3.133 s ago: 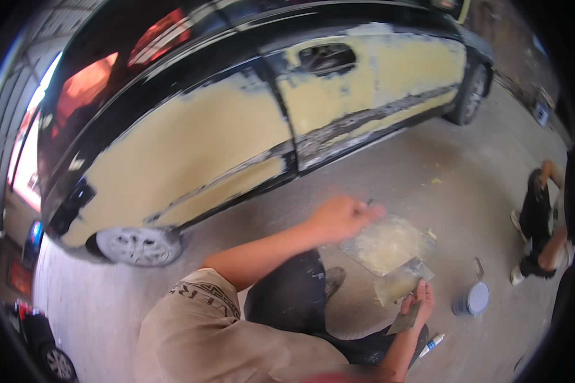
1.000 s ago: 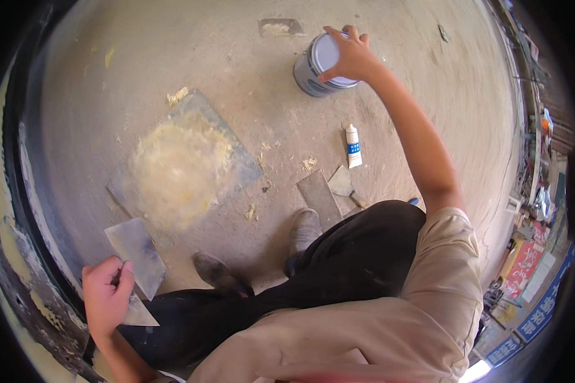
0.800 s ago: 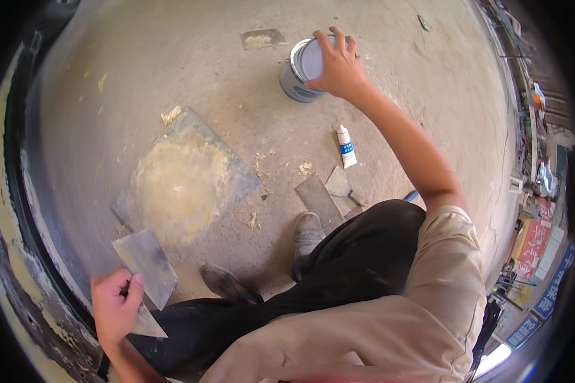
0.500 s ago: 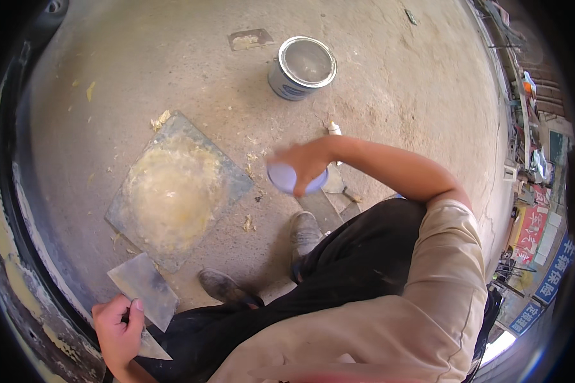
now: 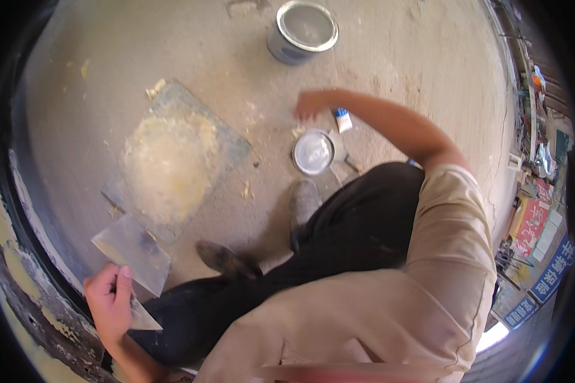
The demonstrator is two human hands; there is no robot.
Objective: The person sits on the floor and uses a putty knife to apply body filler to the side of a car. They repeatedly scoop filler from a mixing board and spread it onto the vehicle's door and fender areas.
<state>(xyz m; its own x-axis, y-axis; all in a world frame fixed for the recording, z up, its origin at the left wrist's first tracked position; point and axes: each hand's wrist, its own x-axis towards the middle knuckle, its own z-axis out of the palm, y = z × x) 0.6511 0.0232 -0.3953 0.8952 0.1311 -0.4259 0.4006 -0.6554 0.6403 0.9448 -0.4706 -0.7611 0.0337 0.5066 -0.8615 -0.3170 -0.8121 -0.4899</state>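
Note:
My left hand (image 5: 110,300) is closed around thin flat putty scrapers: a broad grey metal one (image 5: 134,252) and a pointed piece (image 5: 144,317) showing below the fingers. Beyond it lies a square board (image 5: 227,143) with a round mound of pale yellow putty (image 5: 166,169) spread on it. My right hand (image 5: 314,105) hovers over the floor, blurred, its fingers pointing down; nothing shows in it, but their state is unclear. Just nearer is a round silver-rimmed lid (image 5: 314,152) on the floor. A small blue-and-white tube (image 5: 342,120) lies under my right forearm.
A metal can (image 5: 303,29) with a grey top stands at the far middle. A tool handle (image 5: 353,165) sticks out beside the lid. Putty crumbs (image 5: 246,189) dot the floor. My shoes (image 5: 305,203) are close to the lid. A putty-smeared dark panel (image 5: 29,281) curves along the left.
My right hand has let go of the lid, which now lies on the floor, and has moved away from me. My left hand still holds the scrapers. The whole view has shifted slightly.

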